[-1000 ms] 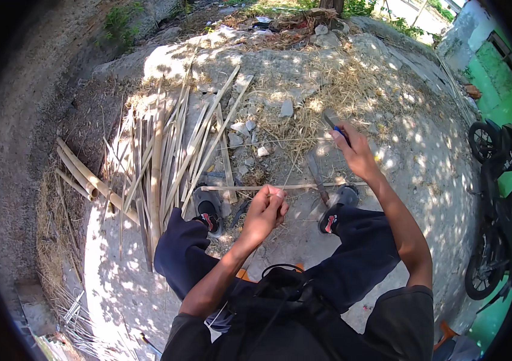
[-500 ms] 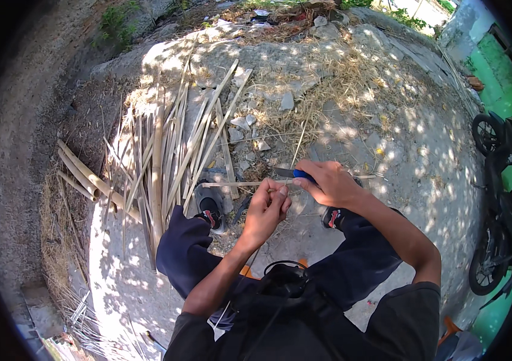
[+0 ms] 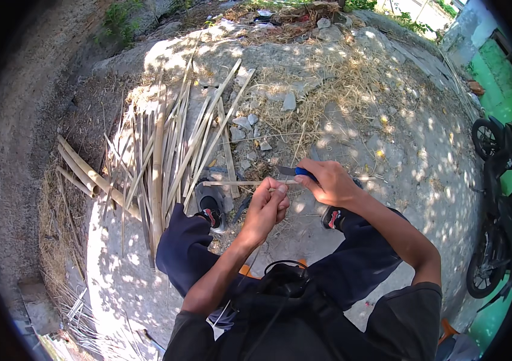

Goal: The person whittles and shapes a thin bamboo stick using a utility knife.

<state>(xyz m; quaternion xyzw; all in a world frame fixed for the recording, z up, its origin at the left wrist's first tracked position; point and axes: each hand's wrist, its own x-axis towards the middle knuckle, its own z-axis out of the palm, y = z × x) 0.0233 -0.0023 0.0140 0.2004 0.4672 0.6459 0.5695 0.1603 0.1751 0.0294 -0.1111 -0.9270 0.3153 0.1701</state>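
Observation:
My left hand point(image 3: 264, 210) pinches a thin bamboo strip point(image 3: 232, 183) that lies crosswise in front of my knees. In my right hand point(image 3: 338, 188) is a knife with a blue handle point(image 3: 305, 174), gripped in closed fingers. Its grey blade point(image 3: 286, 171) points left, just above the strip and close to my left fingertips. Part of the strip passes behind my right hand, and its far end shows beyond the knuckles. Whether the blade touches the strip I cannot tell.
Many split bamboo slats point(image 3: 175, 144) lie piled left of my feet, with round bamboo poles point(image 3: 90, 174) beside them. Stone pieces point(image 3: 242, 122) and pale shavings point(image 3: 328, 102) litter the ground ahead. A dark motorcycle point(image 3: 496, 204) stands at the right by a green wall point(image 3: 496, 78).
Both hands stay in nearly the same place. The knife is still held above the strip. A thin sliver that stood out beyond the blade is now much less visible.

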